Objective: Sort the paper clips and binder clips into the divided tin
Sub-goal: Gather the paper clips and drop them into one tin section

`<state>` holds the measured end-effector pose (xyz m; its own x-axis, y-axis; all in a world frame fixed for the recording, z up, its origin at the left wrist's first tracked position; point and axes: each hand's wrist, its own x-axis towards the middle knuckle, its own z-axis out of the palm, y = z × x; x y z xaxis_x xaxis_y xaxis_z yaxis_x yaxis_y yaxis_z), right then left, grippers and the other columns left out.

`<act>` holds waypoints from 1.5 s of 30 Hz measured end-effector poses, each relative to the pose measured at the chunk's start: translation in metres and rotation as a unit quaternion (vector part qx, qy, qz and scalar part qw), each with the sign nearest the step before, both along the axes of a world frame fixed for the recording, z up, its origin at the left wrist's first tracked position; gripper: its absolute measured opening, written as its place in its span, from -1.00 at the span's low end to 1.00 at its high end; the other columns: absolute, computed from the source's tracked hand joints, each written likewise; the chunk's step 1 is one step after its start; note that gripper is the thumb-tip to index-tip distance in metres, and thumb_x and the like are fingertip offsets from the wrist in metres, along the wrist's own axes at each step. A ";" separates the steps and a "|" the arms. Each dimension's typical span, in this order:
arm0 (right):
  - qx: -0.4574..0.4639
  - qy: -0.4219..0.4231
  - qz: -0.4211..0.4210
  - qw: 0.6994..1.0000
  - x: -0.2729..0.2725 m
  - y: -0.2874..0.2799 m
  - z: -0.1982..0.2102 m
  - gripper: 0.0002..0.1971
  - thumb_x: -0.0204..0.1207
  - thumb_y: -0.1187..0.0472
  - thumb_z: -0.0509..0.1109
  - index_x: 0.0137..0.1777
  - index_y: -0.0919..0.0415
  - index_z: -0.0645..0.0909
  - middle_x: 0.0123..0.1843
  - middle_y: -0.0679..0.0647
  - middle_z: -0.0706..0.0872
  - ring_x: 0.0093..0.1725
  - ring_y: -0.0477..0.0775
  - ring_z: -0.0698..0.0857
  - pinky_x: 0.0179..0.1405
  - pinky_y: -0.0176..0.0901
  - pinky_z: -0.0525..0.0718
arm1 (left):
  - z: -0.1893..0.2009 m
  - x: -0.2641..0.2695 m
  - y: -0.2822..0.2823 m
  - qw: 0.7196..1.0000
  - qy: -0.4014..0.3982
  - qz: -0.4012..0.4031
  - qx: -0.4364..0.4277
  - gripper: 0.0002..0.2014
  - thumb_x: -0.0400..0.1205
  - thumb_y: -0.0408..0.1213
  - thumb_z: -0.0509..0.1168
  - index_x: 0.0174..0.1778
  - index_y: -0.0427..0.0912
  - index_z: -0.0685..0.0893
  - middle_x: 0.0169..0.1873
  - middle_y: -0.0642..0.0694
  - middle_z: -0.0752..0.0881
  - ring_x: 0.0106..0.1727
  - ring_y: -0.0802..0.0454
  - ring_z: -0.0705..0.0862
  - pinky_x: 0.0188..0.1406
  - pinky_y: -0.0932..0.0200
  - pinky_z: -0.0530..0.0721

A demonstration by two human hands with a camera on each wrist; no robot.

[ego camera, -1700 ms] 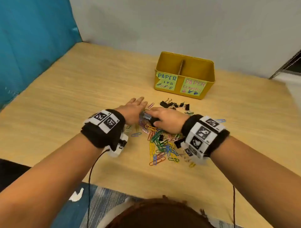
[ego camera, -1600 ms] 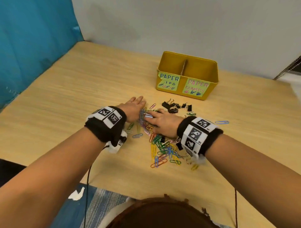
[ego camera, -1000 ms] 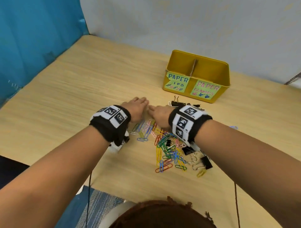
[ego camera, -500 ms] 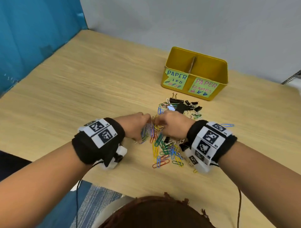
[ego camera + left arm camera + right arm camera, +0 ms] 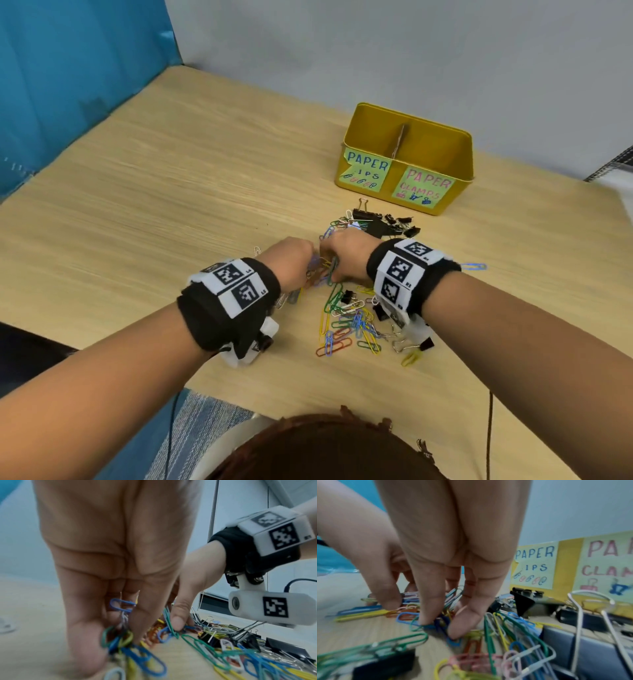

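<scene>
A pile of coloured paper clips [image 5: 346, 322] lies on the wooden table, with black binder clips [image 5: 383, 222] behind it. The yellow divided tin [image 5: 455, 164], labelled for paper clips on the left and clamps on the right, stands beyond them. My left hand [image 5: 306, 265] is curled round a bunch of paper clips [image 5: 120, 638] at the table surface. Close against it, my right hand [image 5: 330, 258] pinches paper clips [image 5: 436, 623] between thumb and fingertips [image 5: 426, 615]. What lies under the palms is hidden.
A single blue paper clip [image 5: 474, 266] lies to the right of my right wrist. Two binder clips [image 5: 414, 344] sit near the pile's front right. A blue panel [image 5: 68, 85] borders the table's left side, a grey wall the back.
Both hands went from flat on the table to curled together, and drew back toward me while bunching paper clips between them. Over the last half second they hardly moved.
</scene>
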<state>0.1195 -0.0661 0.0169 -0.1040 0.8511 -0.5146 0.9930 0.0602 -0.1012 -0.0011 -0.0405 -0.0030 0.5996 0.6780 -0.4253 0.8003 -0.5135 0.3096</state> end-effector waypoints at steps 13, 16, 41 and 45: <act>-0.015 0.532 -0.389 0.752 0.073 0.015 0.034 -0.80 0.47 0.59 0.33 -0.22 0.29 0.56 -0.59 0.03 0.74 -0.59 -0.12 0.74 -0.49 -0.34 0.78 | 0.033 0.006 0.065 0.885 -0.322 0.198 -0.273 -0.74 0.47 -0.71 0.26 -0.33 -0.25 0.63 -0.56 -0.09 0.67 -0.63 0.13 0.63 -0.61 0.35 0.64; 0.071 0.608 -0.398 0.683 0.089 0.038 0.067 -0.79 0.51 0.54 0.30 -0.27 0.28 0.55 -0.61 -0.01 0.71 -0.62 -0.14 0.70 -0.51 -0.32 0.76 | 0.065 0.033 0.089 0.857 -0.402 0.201 -0.252 -0.71 0.49 -0.72 0.23 -0.36 -0.24 0.58 -0.65 0.04 0.68 -0.69 0.25 0.63 -0.66 0.40 0.64; -0.113 0.187 -0.266 0.939 0.041 0.026 0.017 -0.66 0.62 0.39 0.11 0.27 0.54 0.57 -0.38 0.18 0.59 -0.57 0.02 0.56 -0.60 -0.26 0.55 | 0.002 0.027 0.062 0.988 0.017 -0.154 -0.024 -0.51 0.61 -0.35 0.15 0.51 -0.05 0.40 0.35 -0.25 0.46 0.36 -0.23 0.49 0.42 -0.08 0.47; 0.000 0.067 -0.219 0.973 0.043 0.028 0.016 -0.64 0.63 0.37 0.07 0.25 0.46 0.62 0.08 0.32 0.73 0.05 0.28 0.72 -0.12 -0.02 0.67 | 0.004 0.000 0.049 0.989 -0.010 -0.135 -0.059 -0.59 0.60 -0.39 0.16 0.37 -0.09 0.59 0.24 -0.21 0.57 0.29 -0.17 0.57 0.38 -0.02 0.50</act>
<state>0.1625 -0.0379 0.0333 0.2022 0.8285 -0.5221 0.9012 -0.3661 -0.2319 -0.0006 0.0082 0.0013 0.7616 0.4384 -0.4772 0.6314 -0.6677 0.3944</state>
